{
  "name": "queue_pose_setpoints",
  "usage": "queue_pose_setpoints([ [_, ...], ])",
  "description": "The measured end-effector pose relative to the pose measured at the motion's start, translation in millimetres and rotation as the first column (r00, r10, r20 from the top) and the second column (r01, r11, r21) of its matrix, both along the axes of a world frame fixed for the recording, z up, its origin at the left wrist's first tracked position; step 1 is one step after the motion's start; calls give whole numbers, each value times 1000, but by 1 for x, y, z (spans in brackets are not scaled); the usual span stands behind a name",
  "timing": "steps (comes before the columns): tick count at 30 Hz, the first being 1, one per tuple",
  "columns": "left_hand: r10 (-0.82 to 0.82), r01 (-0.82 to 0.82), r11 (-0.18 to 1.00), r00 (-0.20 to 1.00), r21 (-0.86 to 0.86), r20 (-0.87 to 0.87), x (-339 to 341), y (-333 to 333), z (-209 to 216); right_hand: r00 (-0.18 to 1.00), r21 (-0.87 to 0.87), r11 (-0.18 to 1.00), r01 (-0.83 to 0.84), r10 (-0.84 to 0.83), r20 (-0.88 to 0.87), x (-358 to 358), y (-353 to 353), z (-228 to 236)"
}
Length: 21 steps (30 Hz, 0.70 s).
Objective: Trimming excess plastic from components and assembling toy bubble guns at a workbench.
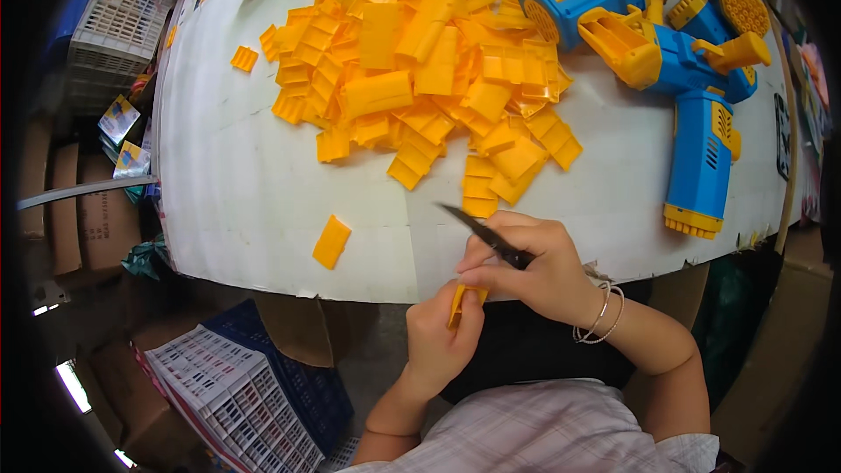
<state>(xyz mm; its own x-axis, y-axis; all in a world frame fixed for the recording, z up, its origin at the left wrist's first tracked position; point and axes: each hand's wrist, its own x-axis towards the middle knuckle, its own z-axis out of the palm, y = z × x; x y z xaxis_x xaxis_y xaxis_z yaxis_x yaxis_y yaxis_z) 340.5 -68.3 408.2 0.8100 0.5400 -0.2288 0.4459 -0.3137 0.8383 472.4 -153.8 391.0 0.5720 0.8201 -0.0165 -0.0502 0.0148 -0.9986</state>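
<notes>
My left hand point(441, 339) is closed at the table's near edge, pinching a small yellow plastic piece point(467, 299) between thumb and fingers. My right hand point(547, 267), with two thin bracelets at the wrist, is wrapped round a slim black pointed tool point(486, 233). Its tip points up and to the left, away from the piece; whether it is a knife or tweezers I cannot tell. The right fingertips meet the yellow piece beside the left thumb. Just beyond my hands lies a heap of similar yellow pieces point(377, 35). One single yellow piece point(331, 242) lies apart, to the left.
Several blue and yellow toy blasters point(701, 162) lie along the right and far sides of the white table point(236, 166). A white plastic crate point(250, 385) stands below on the left, near a blue one. Another pale crate point(123, 13) and cardboard boxes point(105, 228) stand left of the table.
</notes>
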Motion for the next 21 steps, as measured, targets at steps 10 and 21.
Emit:
queue_pose_setpoints([
  [10, -9, 5, 975, 1000, -223, -20, 0, 6, 0, 955, -326, 942, 79, -166, -245, 5, -7, -1],
  [21, 81, -28, 751, 995, 659, -51, -21, 62, -40, 852, -199, 890, 411, -297, 432, 25, -9, -8],
])
